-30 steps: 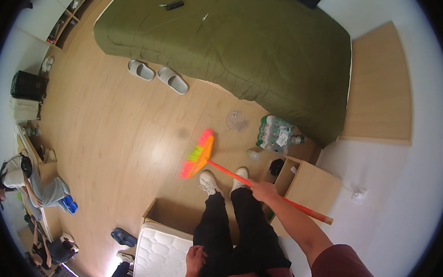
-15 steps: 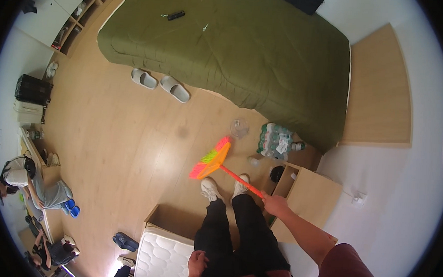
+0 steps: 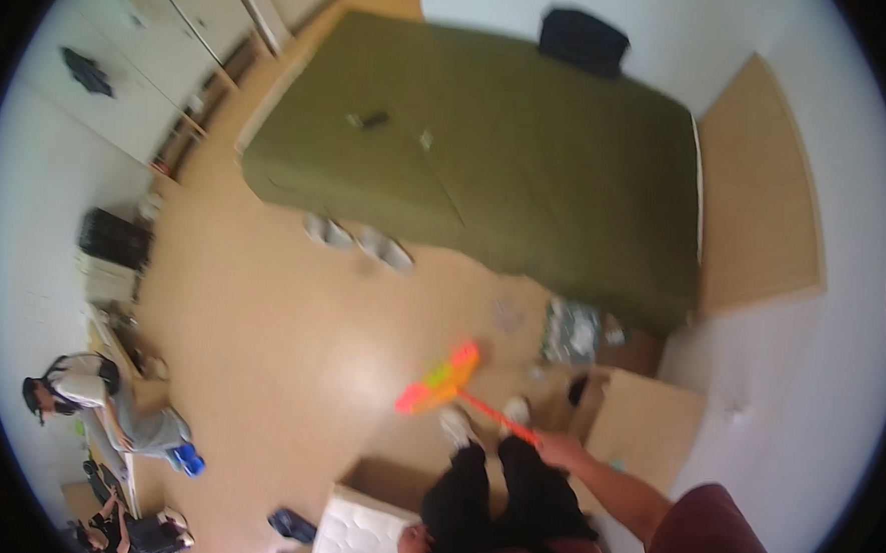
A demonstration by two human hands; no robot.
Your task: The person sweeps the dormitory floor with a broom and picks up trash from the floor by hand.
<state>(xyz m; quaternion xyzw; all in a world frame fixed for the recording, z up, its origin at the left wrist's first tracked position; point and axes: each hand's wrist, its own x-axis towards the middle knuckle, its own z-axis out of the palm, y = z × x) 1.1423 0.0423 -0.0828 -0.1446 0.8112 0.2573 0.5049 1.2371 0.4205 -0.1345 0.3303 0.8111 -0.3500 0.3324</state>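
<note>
My right hand [image 3: 557,451] is closed round the orange-red handle of a broom [image 3: 445,378]. The broom has an orange head with pink and yellow-green bristles, and it is over the floor just ahead of my white shoes. Low in the picture, my left hand [image 3: 412,548] hangs by my left thigh, its fingers loosely curled with nothing seen in them. It is nearest to a bare white mattress [image 3: 359,535]. The picture is blurred by motion.
Ahead stands a bed with a green cover [image 3: 489,159]. Grey slippers [image 3: 384,249] lie along its edge. A pack of green bottles [image 3: 571,330] and a wooden cabinet [image 3: 646,422] stand to the right. A seated person [image 3: 86,388] is at the left, another person below.
The view has tilted up, so the bed, floor and broom sit lower in the picture and more of the far wall shows. My right hand keeps its hold on the broom.
</note>
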